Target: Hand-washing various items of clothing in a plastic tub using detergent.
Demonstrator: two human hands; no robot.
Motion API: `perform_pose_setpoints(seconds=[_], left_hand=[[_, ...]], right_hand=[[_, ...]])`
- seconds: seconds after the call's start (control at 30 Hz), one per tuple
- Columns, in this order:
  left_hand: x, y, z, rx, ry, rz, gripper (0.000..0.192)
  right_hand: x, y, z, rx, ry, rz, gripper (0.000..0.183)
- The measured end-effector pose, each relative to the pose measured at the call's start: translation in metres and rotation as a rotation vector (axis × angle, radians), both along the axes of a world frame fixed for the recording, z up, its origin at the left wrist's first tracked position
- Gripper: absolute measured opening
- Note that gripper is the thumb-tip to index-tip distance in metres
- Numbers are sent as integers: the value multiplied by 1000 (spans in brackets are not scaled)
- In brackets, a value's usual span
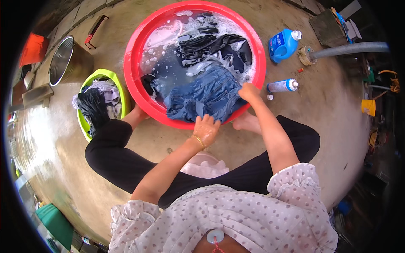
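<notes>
A large red plastic basin (132, 68) stands before me, holding soapy water (171, 64). Wet blue denim clothing (205, 95) lies over the near part of the basin, up to its rim. My left hand (207, 129) grips the near edge of the denim at the rim; a gold bracelet circles that wrist. With my right hand (250, 92) I grip the denim's right side, by the basin's right rim. Behind the denim, black garments (202, 46) float among suds, and a pale pink cloth (166, 33) shows at the far left inside.
Left of the basin stand a lime-green tub (117, 79) heaped with clothes and a metal bucket (71, 61). To the right are a blue detergent jug (283, 46), a white-and-blue bottle (282, 85), a white cap (270, 97) and a grey pipe (348, 50).
</notes>
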State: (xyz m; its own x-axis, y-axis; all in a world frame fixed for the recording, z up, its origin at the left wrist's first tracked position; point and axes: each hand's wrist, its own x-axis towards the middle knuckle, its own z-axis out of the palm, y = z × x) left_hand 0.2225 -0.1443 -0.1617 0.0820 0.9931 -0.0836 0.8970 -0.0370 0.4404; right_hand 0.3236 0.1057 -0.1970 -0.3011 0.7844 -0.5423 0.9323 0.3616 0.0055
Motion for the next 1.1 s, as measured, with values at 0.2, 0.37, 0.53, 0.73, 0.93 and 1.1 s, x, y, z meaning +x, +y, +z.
perform_pose_setpoints(seconds=[0.2, 0.37, 0.53, 0.73, 0.93, 1.1], left_hand=[[-49, -6, 4, -186, 22, 414, 27], [-92, -2, 40, 242, -279, 392, 24], [-127, 35, 92, -230, -1348, 304, 20], [-122, 105, -59, 52, -2413, 526, 56], [-83, 131, -106, -69, -2457, 470, 52], [-83, 100, -137, -37, -2511, 332, 51]], right_hand=[[61, -8, 65, -118, 920, -551, 20], [43, -28, 133, -293, 1605, -535, 11], [33, 9, 111, -308, 1948, -891, 18], [-98, 16, 83, -86, 1281, -377, 27], [-55, 91, 4, -2, 1442, -501, 16], [44, 163, -89, 169, 1388, -1079, 13]])
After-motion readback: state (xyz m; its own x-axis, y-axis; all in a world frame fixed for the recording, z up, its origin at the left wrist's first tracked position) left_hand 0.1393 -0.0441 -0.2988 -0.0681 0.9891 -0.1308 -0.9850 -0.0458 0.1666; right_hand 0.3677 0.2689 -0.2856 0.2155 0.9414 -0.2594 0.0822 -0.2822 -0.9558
